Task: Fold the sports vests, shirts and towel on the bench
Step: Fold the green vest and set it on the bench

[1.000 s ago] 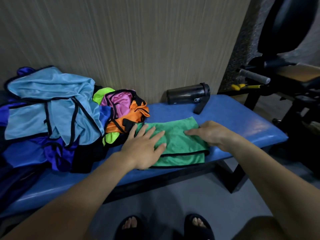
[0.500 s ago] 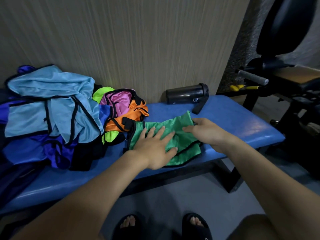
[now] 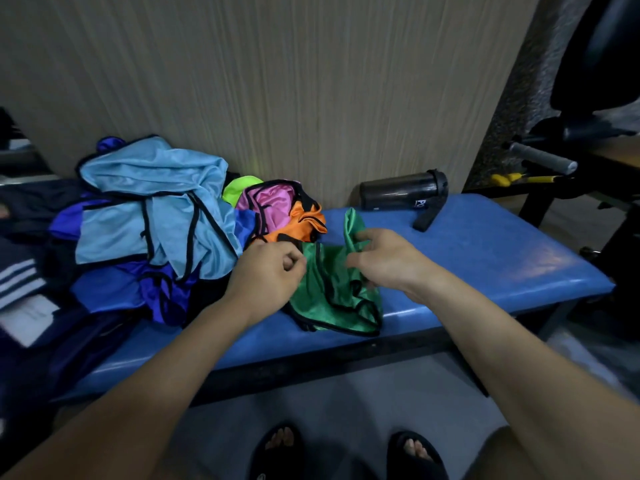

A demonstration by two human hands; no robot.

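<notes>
A green sports vest (image 3: 330, 299) with black trim lies bunched near the front edge of the blue padded bench (image 3: 485, 258). My left hand (image 3: 266, 275) is curled at the vest's left edge and pinches its fabric. My right hand (image 3: 384, 259) grips the vest's upper right part and holds a flap of it lifted off the bench. To the left sits a heap of garments: a light blue vest (image 3: 152, 213) on top, dark blue ones (image 3: 114, 289) beneath, and pink (image 3: 273, 200), orange (image 3: 301, 223) and neon yellow (image 3: 239, 188) vests beside it.
A dark shaker bottle (image 3: 401, 190) lies on its side at the back of the bench against the wall. Gym equipment with a grey padded handle (image 3: 543, 157) stands to the right. Dark clothing with white stripes (image 3: 17, 278) lies far left. My sandalled feet (image 3: 343, 452) stand on the grey floor below.
The green vest was flat under both palms; now it is bunched up. My left hand has curled onto its left edge, and my right hand has lifted its right side.
</notes>
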